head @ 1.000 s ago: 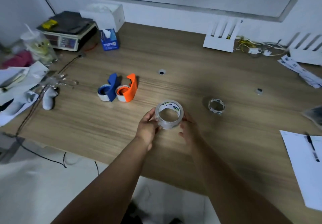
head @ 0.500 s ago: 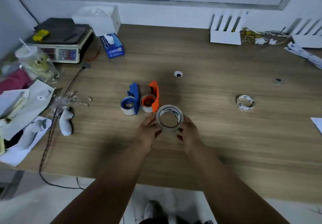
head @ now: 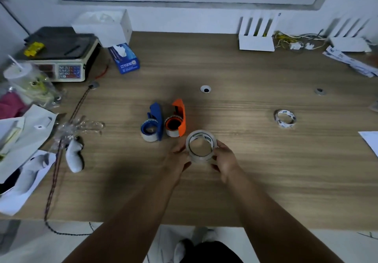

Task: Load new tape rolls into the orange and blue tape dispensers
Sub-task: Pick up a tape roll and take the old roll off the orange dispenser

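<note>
A clear tape roll (head: 201, 139) with a white printed core is held just above the wooden desk (head: 255, 170). My left hand (head: 179, 157) grips its left side and my right hand (head: 224, 157) grips its right side. Just beyond the roll, the orange tape dispenser (head: 178, 117) and the blue tape dispenser (head: 154, 122) stand side by side, each with a roll on it. An empty printed tape core (head: 285, 118) lies alone to the right.
A weighing scale (head: 61, 58), a tissue pack (head: 124, 58), a plastic cup (head: 26, 80), papers and crumpled clear wrap (head: 79, 124) crowd the left side. A white router (head: 256, 34) and cables sit at the back. A paper sheet (head: 371, 142) lies at the right edge.
The roll in both hands has come nearer to the orange dispenser. The view has shifted left, so the dispensers sit closer to the middle.
</note>
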